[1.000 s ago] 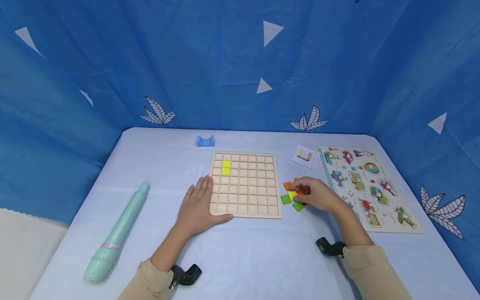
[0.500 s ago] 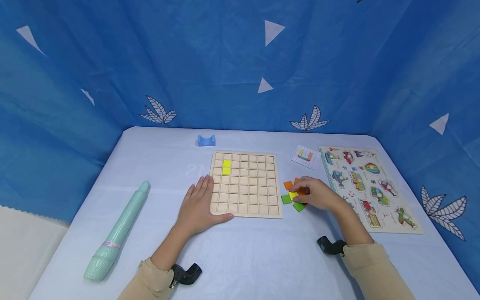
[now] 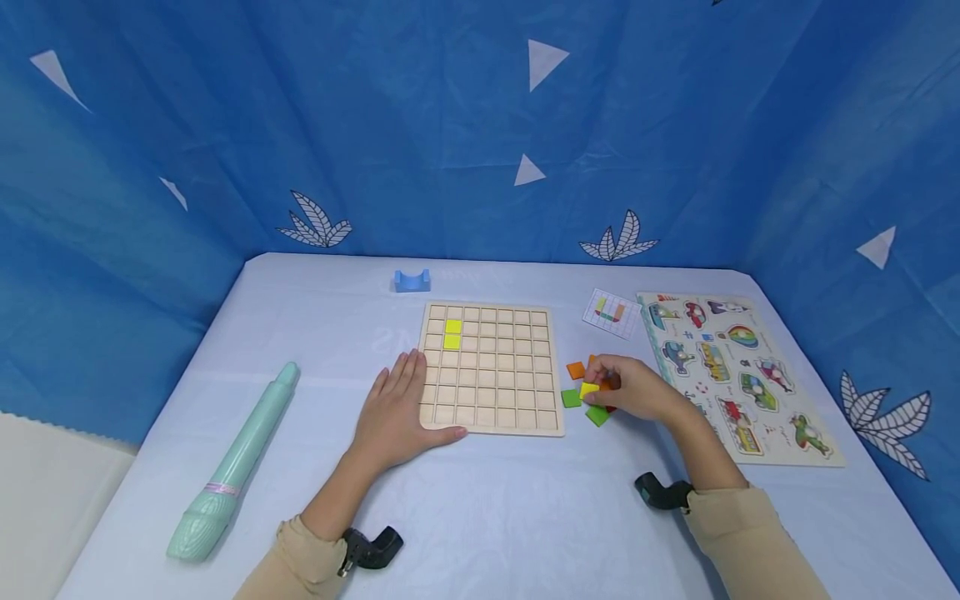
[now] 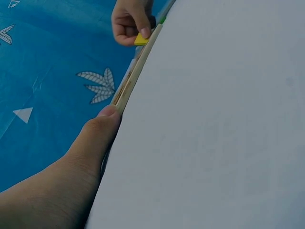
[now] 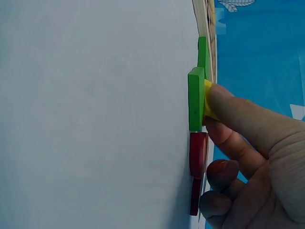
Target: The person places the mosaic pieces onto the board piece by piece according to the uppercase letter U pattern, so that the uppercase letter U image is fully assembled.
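Observation:
My left hand (image 3: pixel 392 417) rests flat at the lower left corner of a wooden grid board (image 3: pixel 495 375), fingers straight, the thumb along its front edge. Two yellow square tiles (image 3: pixel 452 334) sit one below the other in the board's upper left cells. Right of the board, my right hand (image 3: pixel 633 387) pinches another yellow tile (image 5: pixel 208 99) between thumb and fingers. It is over a small pile where green tiles (image 5: pixel 195 98), orange tiles (image 3: pixel 575 370) and red tiles (image 5: pixel 197 155) lie; the hand partly hides the pile.
A pattern card (image 3: pixel 611 313) lies behind the pile, and a picture puzzle board (image 3: pixel 738 379) is to its right. A blue cradle-shaped piece (image 3: pixel 412 282) stands behind the grid board. At left lies a long mint-green toy (image 3: pixel 234 467). Blue curtains (image 3: pixel 450 125) enclose the table.
The yellow tile in my right hand has shifted slightly to the right and is tilted up from the pile. The nearby green tile has moved a little. My left hand stays in place.

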`<state>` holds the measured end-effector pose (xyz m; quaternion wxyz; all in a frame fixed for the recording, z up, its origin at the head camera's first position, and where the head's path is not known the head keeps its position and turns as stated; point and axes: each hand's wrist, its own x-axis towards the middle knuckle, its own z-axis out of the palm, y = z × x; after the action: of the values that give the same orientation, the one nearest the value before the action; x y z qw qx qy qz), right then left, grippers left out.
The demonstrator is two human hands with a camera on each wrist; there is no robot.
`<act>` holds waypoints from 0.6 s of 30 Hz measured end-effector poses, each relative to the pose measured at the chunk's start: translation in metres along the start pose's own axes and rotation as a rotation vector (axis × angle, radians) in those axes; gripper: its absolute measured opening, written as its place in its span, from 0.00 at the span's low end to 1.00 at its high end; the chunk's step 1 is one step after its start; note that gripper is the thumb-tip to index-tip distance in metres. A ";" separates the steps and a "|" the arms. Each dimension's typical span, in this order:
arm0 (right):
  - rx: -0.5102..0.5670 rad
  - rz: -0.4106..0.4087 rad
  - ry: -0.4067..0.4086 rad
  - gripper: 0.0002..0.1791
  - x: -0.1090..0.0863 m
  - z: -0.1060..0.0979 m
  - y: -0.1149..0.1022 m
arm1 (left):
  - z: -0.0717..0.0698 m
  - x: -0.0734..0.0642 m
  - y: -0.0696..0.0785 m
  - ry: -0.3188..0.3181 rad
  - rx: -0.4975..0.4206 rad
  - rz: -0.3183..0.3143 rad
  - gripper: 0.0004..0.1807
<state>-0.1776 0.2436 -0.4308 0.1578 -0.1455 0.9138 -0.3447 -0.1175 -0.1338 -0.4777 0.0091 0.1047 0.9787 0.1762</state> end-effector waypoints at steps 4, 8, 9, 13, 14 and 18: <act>0.037 -0.010 0.007 0.08 0.001 -0.001 -0.001 | -0.001 0.000 0.001 0.008 -0.001 0.000 0.75; 0.086 -0.021 0.018 0.09 0.003 -0.003 -0.004 | -0.002 -0.001 0.001 0.013 -0.002 0.001 0.74; 0.097 -0.027 0.018 0.09 0.003 -0.004 -0.005 | -0.002 -0.001 0.001 0.013 -0.003 0.002 0.74; 0.132 -0.033 0.015 0.10 0.006 -0.006 -0.010 | -0.002 -0.001 0.001 0.009 -0.001 0.000 0.74; 0.138 -0.037 0.013 0.10 0.007 -0.006 -0.012 | -0.002 -0.001 0.001 0.007 -0.001 0.000 0.74; 0.148 -0.047 0.015 0.10 0.013 -0.004 -0.021 | -0.002 -0.001 0.001 0.002 -0.001 0.000 0.74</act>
<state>-0.1874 0.2261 -0.4168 0.1532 -0.1525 0.8833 -0.4160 -0.1168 -0.1339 -0.4760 0.0080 0.1043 0.9786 0.1770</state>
